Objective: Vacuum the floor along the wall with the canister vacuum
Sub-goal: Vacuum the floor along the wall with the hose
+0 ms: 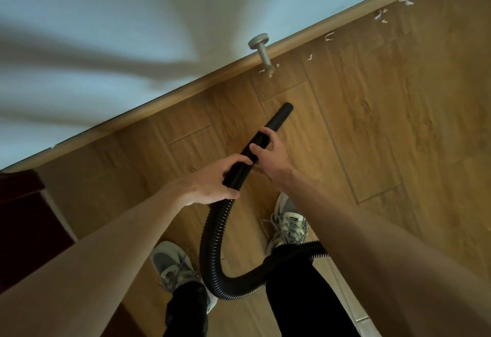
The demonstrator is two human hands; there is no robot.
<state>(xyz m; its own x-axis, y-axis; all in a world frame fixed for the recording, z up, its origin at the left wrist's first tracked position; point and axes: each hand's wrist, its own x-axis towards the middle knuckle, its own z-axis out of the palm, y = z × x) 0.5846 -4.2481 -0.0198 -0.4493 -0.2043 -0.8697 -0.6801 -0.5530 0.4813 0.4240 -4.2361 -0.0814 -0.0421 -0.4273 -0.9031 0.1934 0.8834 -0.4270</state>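
A black ribbed vacuum hose (212, 243) loops over the wooden floor (372, 129) and ends in a smooth black nozzle (280, 117) that points toward the wall (132, 31). My left hand (212, 182) grips the ribbed hose just behind the nozzle's cuff. My right hand (268, 150) holds the cuff itself, fingers wrapped over the tube. Several white paper scraps (329, 36) lie along the wooden baseboard (186, 89), beyond the nozzle tip. The canister is out of view.
A grey metal door stop (261, 49) sticks out of the floor at the baseboard, with scraps around its foot. A dark red rug or furniture edge (24, 217) sits at the left. My two sneakers (288, 226) stand on either side of the hose loop.
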